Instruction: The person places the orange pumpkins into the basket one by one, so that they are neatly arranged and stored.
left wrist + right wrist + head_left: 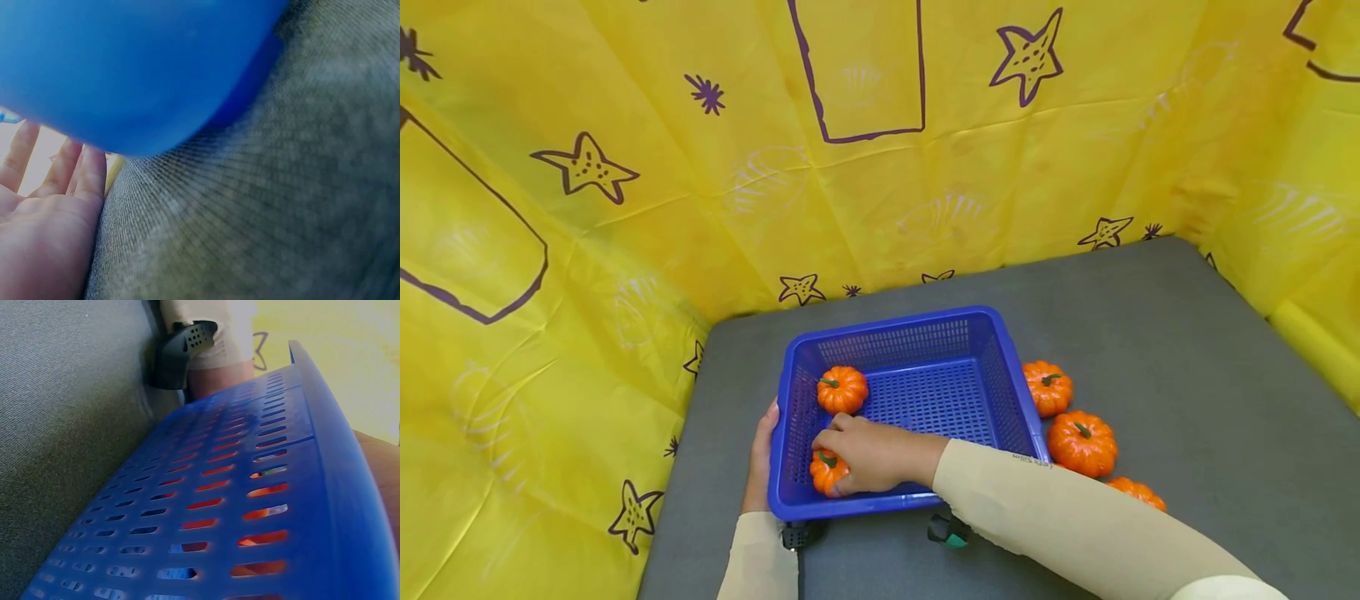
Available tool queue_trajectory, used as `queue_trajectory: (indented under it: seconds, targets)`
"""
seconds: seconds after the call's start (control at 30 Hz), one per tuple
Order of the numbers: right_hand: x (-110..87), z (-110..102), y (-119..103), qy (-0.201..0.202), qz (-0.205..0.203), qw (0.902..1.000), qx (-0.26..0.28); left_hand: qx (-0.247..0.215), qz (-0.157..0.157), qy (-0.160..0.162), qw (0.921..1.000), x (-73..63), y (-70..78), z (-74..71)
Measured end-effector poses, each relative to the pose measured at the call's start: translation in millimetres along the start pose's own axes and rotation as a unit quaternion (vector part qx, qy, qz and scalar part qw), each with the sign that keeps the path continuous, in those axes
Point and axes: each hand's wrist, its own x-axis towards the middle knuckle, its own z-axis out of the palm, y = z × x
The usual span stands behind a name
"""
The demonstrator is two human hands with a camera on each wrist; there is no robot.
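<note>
Inside the blue plastic basket (pixel 901 500), my right hand (pixel 874 454) grips a small orange pumpkin (pixel 826 472) with a green stem, near the front left corner. Another orange pumpkin (pixel 842 390) sits just behind it against the left side. My left hand (pixel 762 462) lies along the outside of the basket's left wall; in the left wrist view its fingers (pixel 92 172) reach fairly straight to the blue rim. In the right wrist view, the slotted basket wall (pixel 206 487) hides most of the right hand, and orange shows through the slots.
Right of the basket, on the grey table (pixel 1187 358), are several more pumpkins, among them one at the back (pixel 1047 388), a larger one (pixel 1082 443) and one partly behind the right sleeve (pixel 1137 493). A yellow patterned cloth (pixel 880 208) walls the back and sides.
</note>
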Motion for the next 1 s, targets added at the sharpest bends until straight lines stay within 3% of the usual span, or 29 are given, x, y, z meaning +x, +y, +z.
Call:
queue_trajectory:
  seconds: [0.3,1.0]
  targets:
    - [-1.1,0.0,1.1,-0.013,0.014,0.9998,0.008,-0.003,-0.007,0.002,1.0000,-1.7,-0.7,-0.2]
    - [-2.1,-9.1,7.5,0.000,0.016,0.9976,0.067,-0.022,-0.011,0.009,0.9997,-0.2,-4.2,-0.2]
